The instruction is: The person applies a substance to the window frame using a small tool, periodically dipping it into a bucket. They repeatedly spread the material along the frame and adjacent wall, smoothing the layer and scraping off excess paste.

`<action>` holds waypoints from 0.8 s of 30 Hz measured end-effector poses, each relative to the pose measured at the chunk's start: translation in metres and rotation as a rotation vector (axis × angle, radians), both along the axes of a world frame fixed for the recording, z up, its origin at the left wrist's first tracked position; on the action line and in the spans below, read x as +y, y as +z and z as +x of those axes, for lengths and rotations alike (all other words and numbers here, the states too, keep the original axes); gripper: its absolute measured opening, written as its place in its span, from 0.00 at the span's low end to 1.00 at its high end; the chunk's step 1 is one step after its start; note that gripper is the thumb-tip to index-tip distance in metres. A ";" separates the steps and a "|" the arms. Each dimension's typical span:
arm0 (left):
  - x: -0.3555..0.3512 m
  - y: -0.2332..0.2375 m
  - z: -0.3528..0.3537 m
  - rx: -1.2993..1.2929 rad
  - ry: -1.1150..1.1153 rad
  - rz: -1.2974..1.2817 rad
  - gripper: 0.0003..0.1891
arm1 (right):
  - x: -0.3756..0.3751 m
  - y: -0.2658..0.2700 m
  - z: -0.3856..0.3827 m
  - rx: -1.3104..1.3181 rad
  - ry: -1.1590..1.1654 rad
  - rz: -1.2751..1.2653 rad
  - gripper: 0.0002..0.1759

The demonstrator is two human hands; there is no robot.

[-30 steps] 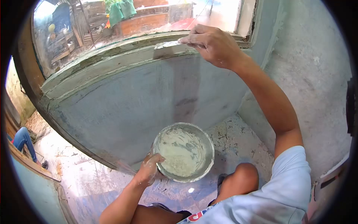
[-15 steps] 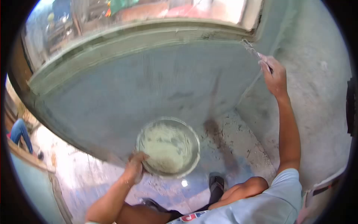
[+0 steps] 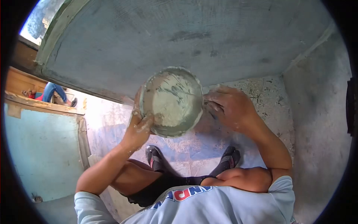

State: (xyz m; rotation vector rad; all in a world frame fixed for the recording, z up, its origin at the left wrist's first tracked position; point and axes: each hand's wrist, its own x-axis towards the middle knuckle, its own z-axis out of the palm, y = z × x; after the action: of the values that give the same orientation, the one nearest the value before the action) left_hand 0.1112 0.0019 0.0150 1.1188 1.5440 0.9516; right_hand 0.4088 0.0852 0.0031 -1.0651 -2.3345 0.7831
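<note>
My left hand [image 3: 138, 128] grips a round metal bowl [image 3: 197, 123] by its left side, thumb over the rim. Pale greenish-grey paste [image 3: 169, 108] covers the bowl's bottom, marked by dark streaks near the far side. At the right rim is my right hand [image 3: 231, 106], its fingers curled in a closed grip on a small brush. The brush is mostly hidden by the fingers and hard to tell apart from the streaks in the paste. Both hands are smeared with paste.
A grey plastered wall [image 3: 149, 44] stands just beyond the bowl, meeting another wall [image 3: 320, 112] on the right. The tiled floor [image 3: 197, 149] is splattered. At left are a pale blue panel [image 3: 44, 149] and another person's jeans-clad leg [image 3: 54, 91].
My right hand has come down from the window's lower corner to the bowl's rim. The bowl has been raised towards me, and my view has tilted down.
</note>
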 end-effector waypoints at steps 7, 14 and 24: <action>-0.009 -0.004 0.031 -0.317 0.281 -0.238 0.41 | 0.012 0.027 -0.028 -0.250 -0.019 0.144 0.07; -0.045 -0.062 0.064 -0.402 0.385 -0.148 0.40 | 0.016 -0.017 -0.029 0.112 0.040 -0.038 0.19; -0.026 -0.067 0.058 -0.482 0.339 -0.159 0.44 | -0.012 -0.060 -0.049 0.035 0.084 0.131 0.30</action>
State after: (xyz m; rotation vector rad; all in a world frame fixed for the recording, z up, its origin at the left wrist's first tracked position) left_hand 0.1688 -0.0239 -0.0525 0.4716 1.3942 1.1975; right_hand 0.3596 0.0734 -0.0566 -0.8961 -2.3780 0.6632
